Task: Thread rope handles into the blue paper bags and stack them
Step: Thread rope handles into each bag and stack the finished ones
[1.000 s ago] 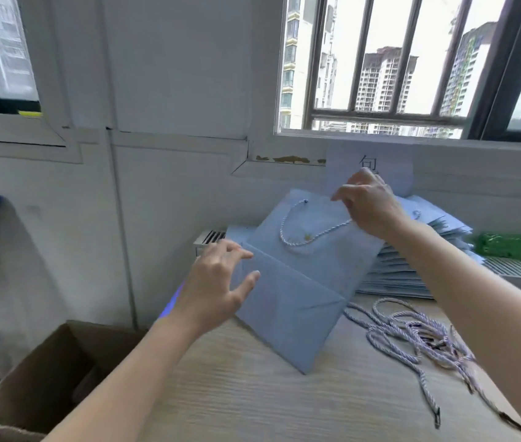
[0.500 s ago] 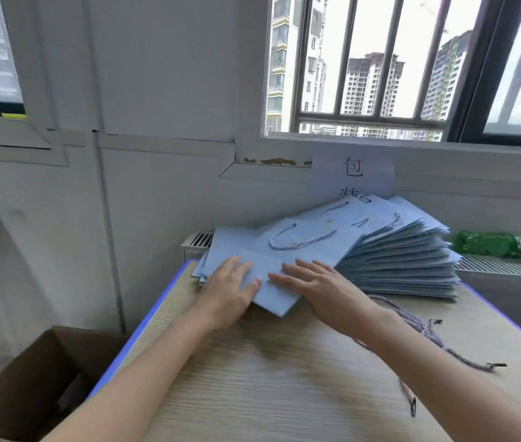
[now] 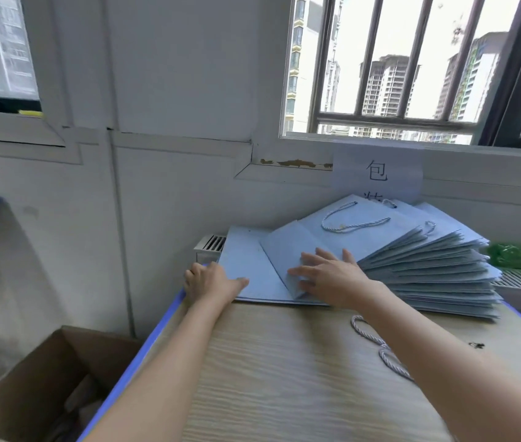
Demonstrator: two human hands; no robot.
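a flat blue paper bag point(image 3: 342, 237) with a white twisted rope handle point(image 3: 353, 222) threaded through its top lies on the fanned stack of blue bags point(image 3: 437, 275) at the far side of the wooden table point(image 3: 284, 378), under the barred window point(image 3: 412, 65). the right hand point(image 3: 326, 277) lies flat on the bag's lower end, fingers straight and spread, gripping nothing. the left hand point(image 3: 211, 282) rests at the left edge of the lowest bag point(image 3: 246, 266), thumb stretched onto the paper (its fingers fold over the table edge, so whether they grip the bag i cannot tell). loose rope handles point(image 3: 380, 349) lie on the table beside the right forearm. a green packet point(image 3: 520, 258) sits behind the stack, an open cardboard box point(image 3: 29, 387) on the floor to the left.
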